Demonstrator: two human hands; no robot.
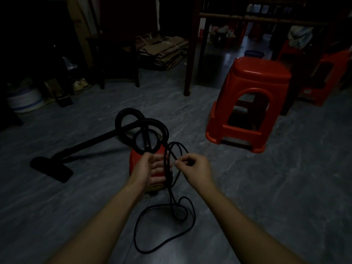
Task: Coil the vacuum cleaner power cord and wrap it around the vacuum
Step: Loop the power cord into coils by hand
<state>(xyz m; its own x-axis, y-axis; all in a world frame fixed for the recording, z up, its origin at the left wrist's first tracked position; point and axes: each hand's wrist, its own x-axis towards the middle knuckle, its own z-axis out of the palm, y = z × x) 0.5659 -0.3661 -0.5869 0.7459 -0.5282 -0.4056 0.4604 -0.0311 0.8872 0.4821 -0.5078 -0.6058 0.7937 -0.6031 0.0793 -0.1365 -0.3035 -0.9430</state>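
Gripping several black loops of the power cord [172, 159], the left hand [150, 169] is curled shut above the red vacuum [142, 159] on the grey floor [266, 178]. The right hand [194, 166] pinches one strand between thumb and forefinger; slack cord lies looped on the floor below.

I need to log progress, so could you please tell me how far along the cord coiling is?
Partly done. A few loops of the power cord are gathered in the left hand, while the right hand pinches the next strand. Left to do: the slack lying on the floor still needs coiling, and nothing is wrapped around the red vacuum yet.
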